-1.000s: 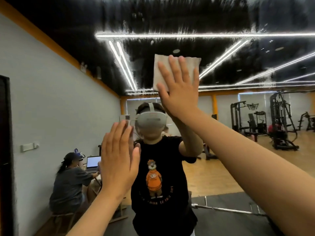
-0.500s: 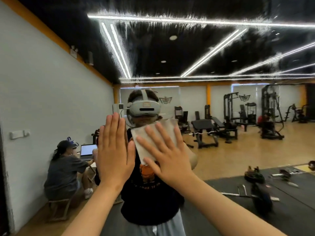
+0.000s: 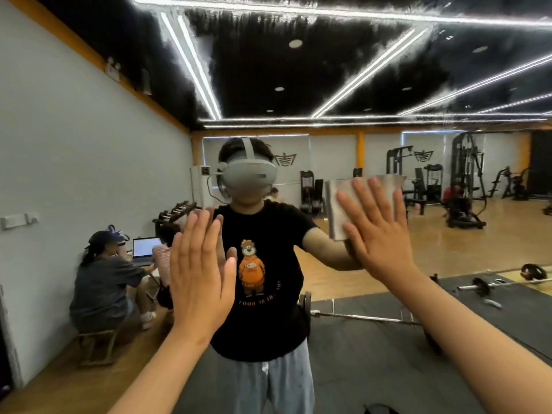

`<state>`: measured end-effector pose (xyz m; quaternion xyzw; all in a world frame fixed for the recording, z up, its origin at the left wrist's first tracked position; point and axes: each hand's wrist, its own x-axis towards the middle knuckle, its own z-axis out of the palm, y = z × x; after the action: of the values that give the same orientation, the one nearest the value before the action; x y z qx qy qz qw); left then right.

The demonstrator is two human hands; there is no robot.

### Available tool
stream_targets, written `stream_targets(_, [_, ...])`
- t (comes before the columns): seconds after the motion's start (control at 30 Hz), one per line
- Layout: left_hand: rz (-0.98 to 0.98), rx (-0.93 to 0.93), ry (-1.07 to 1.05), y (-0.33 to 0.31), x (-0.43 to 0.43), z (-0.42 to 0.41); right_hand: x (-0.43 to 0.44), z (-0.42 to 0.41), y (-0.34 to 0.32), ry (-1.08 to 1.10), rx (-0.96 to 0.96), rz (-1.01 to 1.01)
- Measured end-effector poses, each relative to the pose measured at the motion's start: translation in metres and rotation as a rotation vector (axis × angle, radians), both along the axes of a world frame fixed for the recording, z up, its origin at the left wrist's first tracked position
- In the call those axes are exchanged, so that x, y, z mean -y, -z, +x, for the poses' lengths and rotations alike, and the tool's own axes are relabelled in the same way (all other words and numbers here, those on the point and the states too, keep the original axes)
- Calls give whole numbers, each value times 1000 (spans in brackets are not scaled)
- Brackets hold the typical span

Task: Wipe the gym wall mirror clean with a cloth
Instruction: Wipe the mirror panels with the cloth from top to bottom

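Right hand (image 3: 377, 234), fingers straight and spread, presses cloth (image 3: 333, 210) flat against mirror (image 3: 328, 70); left hand (image 3: 200, 273), palm flat, fingers straight, rests on mirror well left of cloth

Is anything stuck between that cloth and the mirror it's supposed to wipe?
Nothing visible. The right hand presses the cloth flat against the mirror with straight fingers. The left hand appears to rest on the mirror, apart from the cloth.

a gym: weight machines (image 3: 466, 180), a barbell (image 3: 367, 317) on black mats, a dumbbell rack (image 3: 176, 212).
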<state>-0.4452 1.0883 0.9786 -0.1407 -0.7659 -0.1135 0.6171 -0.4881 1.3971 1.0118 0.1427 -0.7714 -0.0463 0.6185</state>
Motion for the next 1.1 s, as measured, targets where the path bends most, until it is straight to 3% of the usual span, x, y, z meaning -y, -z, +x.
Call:
stream_targets(0.13, [32, 25, -30, 11, -23, -4, -47, -1, -6, 11, 28, -42])
stream_targets(0.4, [9, 5, -221, 21, -33, -22, -35, -3, 34, -82, 16, -179])
stream_targets(0.8, [4, -79, -201, 20, -34, -22, -35, 5, 223, -96, 116, 107])
stream_targets(0.97, [-14, -77, -191, 20, -32, -23, -35, 10, 219, -106, 148, 76])
stream_targets(1.1, [-18, -39, -217, 22, -32, -22, -27, 8, 167, -143, 100, 41])
